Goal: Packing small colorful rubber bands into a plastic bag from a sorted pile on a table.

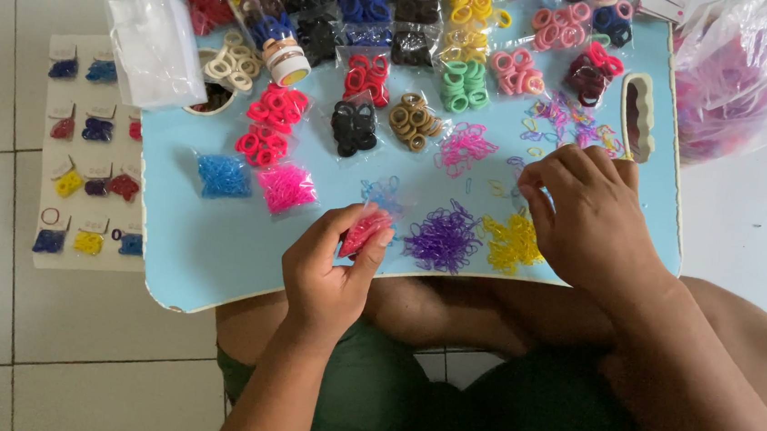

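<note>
Head view: the left hand [329,270], at 6 o'clock on the light blue counter [208,238], pinches a small packet of red bands [364,232] between thumb and fingers. The right hand [584,213], at 3 o'clock, curls fingers down onto loose bands. Between them lie one purple pile [444,238] and one yellow pile [511,242].

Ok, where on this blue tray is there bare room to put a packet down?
The blue tray is bare along its near-left part, below the blue packet and pink packet, left of the left hand, which holds a red packet. The far half is crowded with packets, and loose purple bands and yellow bands fill the space beside the right hand.
</note>
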